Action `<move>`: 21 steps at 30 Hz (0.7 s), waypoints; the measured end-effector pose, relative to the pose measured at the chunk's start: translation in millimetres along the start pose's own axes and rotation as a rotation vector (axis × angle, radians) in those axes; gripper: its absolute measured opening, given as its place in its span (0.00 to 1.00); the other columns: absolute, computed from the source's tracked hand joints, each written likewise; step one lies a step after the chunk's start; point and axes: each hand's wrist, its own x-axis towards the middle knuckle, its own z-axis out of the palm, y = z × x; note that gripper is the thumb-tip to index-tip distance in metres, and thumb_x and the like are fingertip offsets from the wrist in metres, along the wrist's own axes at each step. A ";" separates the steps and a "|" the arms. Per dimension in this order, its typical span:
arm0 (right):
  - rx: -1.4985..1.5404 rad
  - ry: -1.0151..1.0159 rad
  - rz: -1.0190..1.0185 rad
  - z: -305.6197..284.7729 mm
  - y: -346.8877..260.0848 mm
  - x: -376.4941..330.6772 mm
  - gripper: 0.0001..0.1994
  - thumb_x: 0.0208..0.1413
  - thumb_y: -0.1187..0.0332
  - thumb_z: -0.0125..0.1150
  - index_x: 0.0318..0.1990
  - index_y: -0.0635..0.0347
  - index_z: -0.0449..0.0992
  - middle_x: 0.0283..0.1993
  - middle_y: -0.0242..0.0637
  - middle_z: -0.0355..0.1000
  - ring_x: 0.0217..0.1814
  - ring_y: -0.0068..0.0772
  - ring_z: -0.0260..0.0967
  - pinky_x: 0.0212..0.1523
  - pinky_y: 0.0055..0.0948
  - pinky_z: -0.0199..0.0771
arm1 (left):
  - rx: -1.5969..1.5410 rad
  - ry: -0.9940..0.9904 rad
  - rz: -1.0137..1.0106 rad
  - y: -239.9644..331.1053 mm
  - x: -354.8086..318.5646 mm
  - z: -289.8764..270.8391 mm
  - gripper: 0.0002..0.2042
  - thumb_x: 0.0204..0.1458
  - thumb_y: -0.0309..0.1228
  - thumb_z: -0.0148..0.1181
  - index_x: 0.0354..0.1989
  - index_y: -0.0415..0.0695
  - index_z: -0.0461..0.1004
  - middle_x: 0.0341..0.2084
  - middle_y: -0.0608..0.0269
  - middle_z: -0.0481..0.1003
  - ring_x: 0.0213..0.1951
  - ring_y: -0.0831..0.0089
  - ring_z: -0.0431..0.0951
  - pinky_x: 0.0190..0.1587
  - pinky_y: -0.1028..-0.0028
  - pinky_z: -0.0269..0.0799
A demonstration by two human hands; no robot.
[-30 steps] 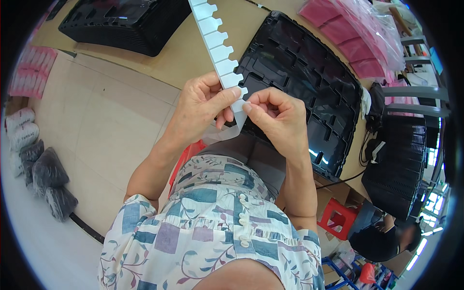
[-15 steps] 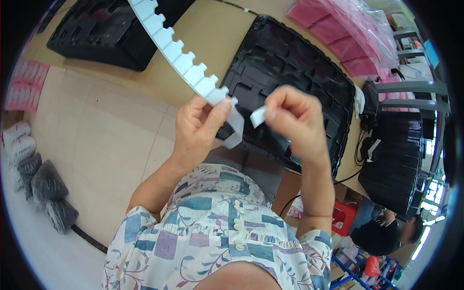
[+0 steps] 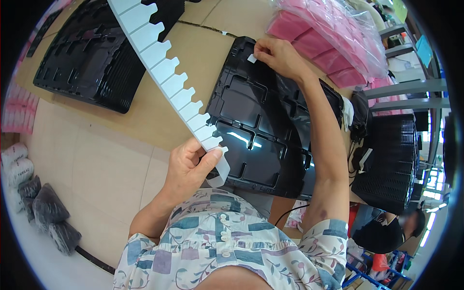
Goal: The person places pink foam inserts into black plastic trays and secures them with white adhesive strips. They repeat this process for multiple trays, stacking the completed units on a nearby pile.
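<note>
2 hands, label strip (image 3: pixel 166 79) running up-left

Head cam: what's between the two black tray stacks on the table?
The white notched strip crosses that gap, with its lower end held in the left hand. Under it shows only bare tan table between the left stack and the near tray.

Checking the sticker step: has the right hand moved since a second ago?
Yes. The right hand left the white strip and reached out to the black tray's far edge.
</note>
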 end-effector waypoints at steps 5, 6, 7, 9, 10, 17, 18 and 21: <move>-0.135 0.004 0.065 10.5 -3.9 5.3 0.08 0.52 0.67 0.61 0.34 0.63 0.75 0.25 0.40 0.72 0.29 0.35 0.70 0.33 0.33 0.68 | -0.039 -0.006 -0.022 -1.3 0.5 -5.7 0.08 0.59 0.23 0.58 0.45 0.36 0.75 0.37 0.63 0.78 0.39 0.80 0.76 0.43 0.76 0.73; -0.123 0.019 0.079 10.9 -4.2 5.0 0.08 0.52 0.67 0.61 0.33 0.63 0.76 0.26 0.40 0.72 0.29 0.36 0.71 0.34 0.34 0.69 | -0.049 -0.010 -0.019 -0.7 0.5 -6.1 0.08 0.59 0.23 0.58 0.45 0.36 0.75 0.37 0.63 0.78 0.39 0.80 0.76 0.43 0.76 0.73; -0.111 0.035 0.094 11.2 -4.5 4.6 0.09 0.52 0.66 0.61 0.33 0.64 0.76 0.26 0.41 0.73 0.29 0.36 0.72 0.34 0.34 0.69 | -0.060 -0.014 -0.017 -0.7 0.3 -6.4 0.08 0.59 0.23 0.58 0.45 0.35 0.75 0.37 0.63 0.78 0.39 0.80 0.76 0.43 0.76 0.73; -0.064 0.045 0.114 11.5 -2.5 4.4 0.09 0.51 0.66 0.62 0.33 0.64 0.77 0.26 0.42 0.74 0.30 0.38 0.72 0.34 0.34 0.70 | -0.059 -0.004 -0.011 -2.1 -0.1 -6.5 0.08 0.59 0.23 0.58 0.46 0.35 0.75 0.38 0.62 0.78 0.39 0.80 0.76 0.44 0.76 0.73; -0.028 0.041 0.120 11.2 0.1 4.8 0.10 0.51 0.66 0.62 0.33 0.65 0.77 0.26 0.43 0.74 0.30 0.39 0.73 0.34 0.34 0.70 | -0.059 -0.001 -0.007 -2.4 0.6 -6.5 0.08 0.59 0.23 0.58 0.46 0.35 0.75 0.38 0.62 0.78 0.39 0.79 0.77 0.44 0.76 0.73; -0.114 0.069 0.058 16.8 -2.2 9.4 0.10 0.50 0.67 0.61 0.32 0.67 0.78 0.27 0.47 0.75 0.32 0.46 0.75 0.36 0.39 0.72 | -0.048 -0.007 -0.016 -0.8 0.5 -8.3 0.09 0.59 0.23 0.58 0.47 0.35 0.75 0.39 0.60 0.79 0.41 0.79 0.77 0.46 0.75 0.73; -0.140 0.066 0.040 17.2 -3.7 9.5 0.09 0.50 0.68 0.61 0.32 0.67 0.77 0.27 0.48 0.75 0.32 0.48 0.74 0.36 0.40 0.72 | -0.051 -0.006 -0.019 -0.6 0.1 -8.4 0.09 0.59 0.23 0.58 0.47 0.35 0.75 0.39 0.59 0.79 0.41 0.78 0.77 0.46 0.74 0.73; -0.236 0.086 -0.044 19.3 -7.4 8.3 0.08 0.50 0.69 0.60 0.30 0.66 0.74 0.26 0.49 0.73 0.32 0.52 0.73 0.36 0.43 0.71 | -0.064 0.003 -0.035 0.5 0.0 -6.3 0.10 0.59 0.23 0.58 0.47 0.34 0.74 0.40 0.58 0.79 0.42 0.77 0.77 0.47 0.74 0.74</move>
